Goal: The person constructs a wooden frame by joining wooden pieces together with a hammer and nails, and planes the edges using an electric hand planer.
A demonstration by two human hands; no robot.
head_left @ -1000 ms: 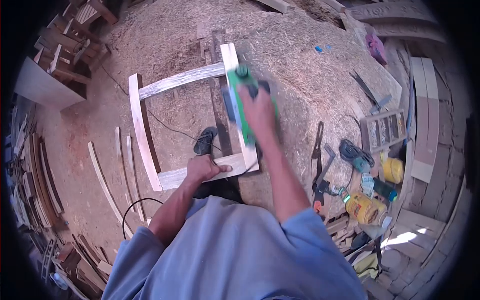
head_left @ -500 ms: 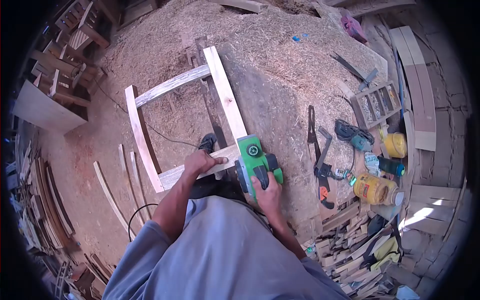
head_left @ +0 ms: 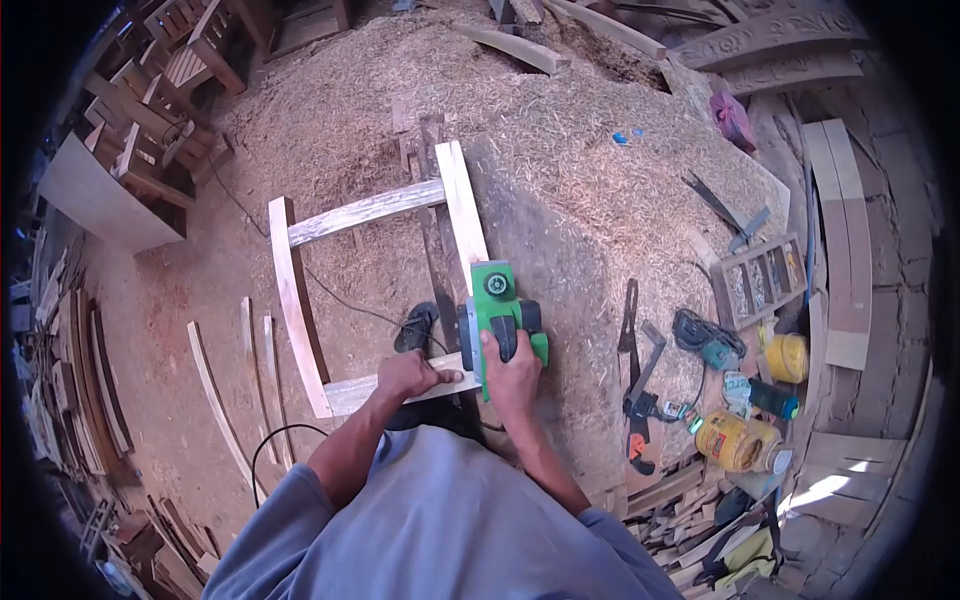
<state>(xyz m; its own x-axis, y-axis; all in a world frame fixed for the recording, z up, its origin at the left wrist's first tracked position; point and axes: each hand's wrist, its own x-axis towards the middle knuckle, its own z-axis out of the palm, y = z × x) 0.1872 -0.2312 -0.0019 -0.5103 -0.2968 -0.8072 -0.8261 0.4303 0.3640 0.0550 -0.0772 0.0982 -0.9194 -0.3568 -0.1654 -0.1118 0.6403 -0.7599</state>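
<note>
A green electric planer (head_left: 497,310) rests on the right-hand rail (head_left: 461,200) of a pale wooden frame. My right hand (head_left: 512,372) is wrapped round the planer's black rear handle. At the frame's near side, my left hand (head_left: 408,377) grips the near crosspiece (head_left: 350,394), its thumb lying along the wood. The far crosspiece (head_left: 365,212) is slightly curved and rough-faced, and the left rail (head_left: 292,300) bows outward. The planer covers the near end of the right-hand rail. A dark shoe (head_left: 417,327) shows inside the frame.
Wood shavings (head_left: 590,200) cover the floor ahead. To the right lie a handsaw (head_left: 637,445), a teal power tool (head_left: 718,352), a slatted wooden box (head_left: 760,282) and yellow jars (head_left: 735,440). Thin strips (head_left: 220,400) and wooden chairs (head_left: 190,60) are on the left. A cord (head_left: 350,305) crosses the floor.
The planer has slid forward along the right-hand rail, covering more of it, with my right hand on it. My left hand keeps its grip on the crosspiece. The view has tilted upward.
</note>
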